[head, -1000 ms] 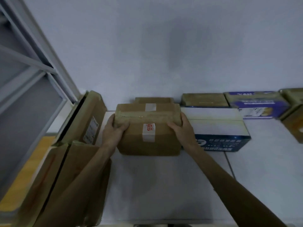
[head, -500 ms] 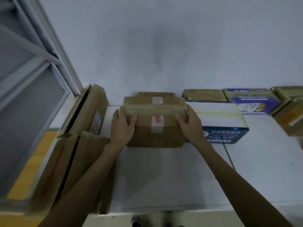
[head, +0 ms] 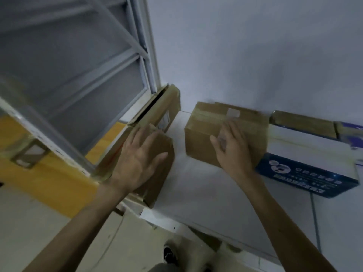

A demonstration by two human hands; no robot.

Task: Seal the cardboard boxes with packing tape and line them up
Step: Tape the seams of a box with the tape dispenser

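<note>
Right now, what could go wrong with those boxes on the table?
1. The brown box under the left hand sits at the corner of the table, close to its edge. A clumsy push could send it to the floor, near the shoe below.
2. The right hand is open over the taped box, with no grip. Sliding it might knock the blue box beside it out of line.

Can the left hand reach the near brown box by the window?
Probably yes. The left hand is open, right over that box, and nothing lies between them. I cannot tell if it touches.
</note>
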